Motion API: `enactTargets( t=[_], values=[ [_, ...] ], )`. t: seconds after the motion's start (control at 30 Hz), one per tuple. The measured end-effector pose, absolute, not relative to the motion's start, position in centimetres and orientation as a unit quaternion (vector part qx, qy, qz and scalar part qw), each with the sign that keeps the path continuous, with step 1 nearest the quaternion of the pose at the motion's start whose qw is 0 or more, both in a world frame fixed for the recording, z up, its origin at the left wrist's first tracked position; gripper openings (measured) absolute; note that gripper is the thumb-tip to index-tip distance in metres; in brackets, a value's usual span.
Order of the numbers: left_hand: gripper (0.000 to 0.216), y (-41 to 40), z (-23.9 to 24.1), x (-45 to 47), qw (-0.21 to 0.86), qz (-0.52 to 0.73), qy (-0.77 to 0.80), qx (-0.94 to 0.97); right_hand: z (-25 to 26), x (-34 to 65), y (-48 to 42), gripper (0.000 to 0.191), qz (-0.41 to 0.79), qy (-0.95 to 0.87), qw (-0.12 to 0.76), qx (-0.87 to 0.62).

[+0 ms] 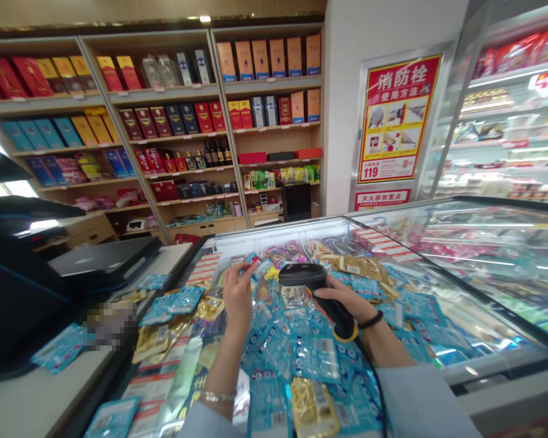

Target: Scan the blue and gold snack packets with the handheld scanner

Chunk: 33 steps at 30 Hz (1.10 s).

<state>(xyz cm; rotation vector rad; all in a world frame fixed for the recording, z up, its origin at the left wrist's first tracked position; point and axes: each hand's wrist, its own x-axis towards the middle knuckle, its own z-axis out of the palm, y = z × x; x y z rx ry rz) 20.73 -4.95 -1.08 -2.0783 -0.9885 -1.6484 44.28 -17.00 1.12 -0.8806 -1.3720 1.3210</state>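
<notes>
My right hand [347,301] is wrapped round the handle of a black barcode scanner [304,275]. The scanner's head points left, and its cable runs down past my wrist. Left of it, my left hand [238,295] is raised with its thumb and fingers pinched at the edge of a small blue snack packet [261,267]. Below both hands, many blue packets [317,356] lie heaped on the glass top of a freezer. A gold packet [313,407] lies at the near side of the heap, and more gold packets [360,266] are at the far right.
A closed black laptop-like device [107,261] sits on the counter at left, with a blue packet [61,348] nearby. More blue packets [171,304] lie by the freezer's left edge. The freezer's glass lid [475,261] extends right. Shelves of boxes [182,137] stand behind.
</notes>
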Motion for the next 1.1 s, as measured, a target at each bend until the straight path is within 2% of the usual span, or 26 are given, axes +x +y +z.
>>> enactTargets(
  t=[0.37,0.67,0.93,1.1],
  values=[
    [0.03,-5.3,-1.0,21.0,0.221,-0.564,-0.34,-0.719,0.9,44.9,-16.9,0.036,0.544,-0.513,0.542,-0.384],
    [0.028,-6.1,1.1,19.6,0.273,-0.579,-0.349,-0.684,2.2,43.7,-18.7,0.038,0.551,-0.511,0.575,-0.323],
    [0.03,-8.1,4.9,13.8,0.22,-0.636,-0.41,-0.615,5.6,38.5,-20.4,0.033,0.552,-0.542,0.585,-0.242],
    [0.028,-8.4,5.7,6.6,0.233,-0.637,-0.461,-0.572,5.4,32.0,-18.6,0.033,0.579,-0.542,0.577,-0.194]
  ],
)
